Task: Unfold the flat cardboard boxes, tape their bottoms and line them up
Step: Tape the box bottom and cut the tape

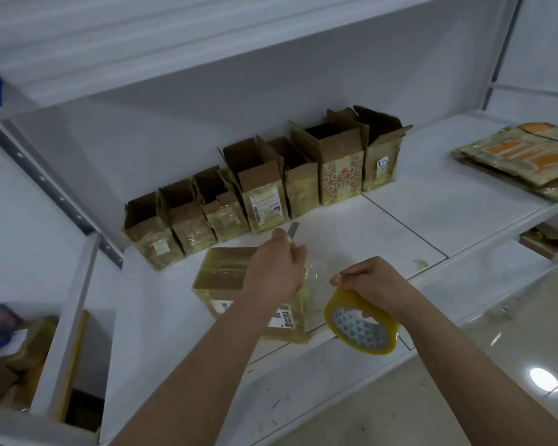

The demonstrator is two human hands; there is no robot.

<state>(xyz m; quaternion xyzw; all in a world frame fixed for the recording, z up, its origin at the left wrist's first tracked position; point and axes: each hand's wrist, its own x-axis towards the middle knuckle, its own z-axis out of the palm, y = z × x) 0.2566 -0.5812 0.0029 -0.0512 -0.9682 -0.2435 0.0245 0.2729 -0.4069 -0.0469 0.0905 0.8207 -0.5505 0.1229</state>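
- Head view: the box (236, 278) you are taping lies bottom-up on the white shelf (416, 217), brown cardboard under yellowish tape.
- Your left hand (273, 268) rests on it, fingers curled round a small blade (293, 228).
- Your right hand (372, 281) pinches the tape roll (361, 323) just right of it.
- Seven open boxes (261, 188) line the back wall.
- Label print is too blurred to read.

A white metal shelf (432, 201) stood against a plain white wall (271, 91). Above it ran another white shelf board (174, 37). Left of it a perforated grey upright (49, 191) slanted down. Below and right of it, glossy pale floor (496, 365) showed a bright lamp reflection (543, 378).
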